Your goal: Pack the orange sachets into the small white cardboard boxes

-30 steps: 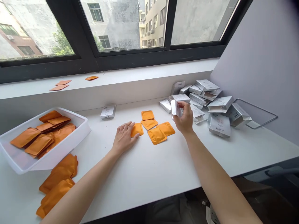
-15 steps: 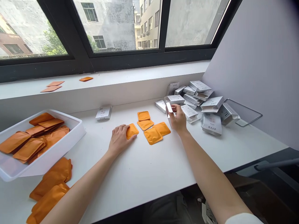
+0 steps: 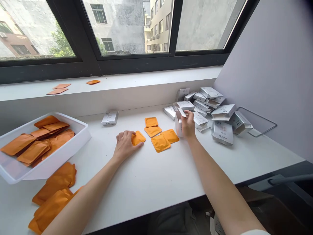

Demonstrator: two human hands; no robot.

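While the right hand (image 3: 188,126) grips a carton (image 3: 179,125), silver boxes (image 3: 222,130) crowd beyond.

Daylight reaches me through a dark-framed window (image 3: 91,67), with grey buildings (image 3: 119,26) outside. Below its white sill (image 3: 137,78), my white table (image 3: 151,182) meets a pale wall (image 3: 264,75) at the right.
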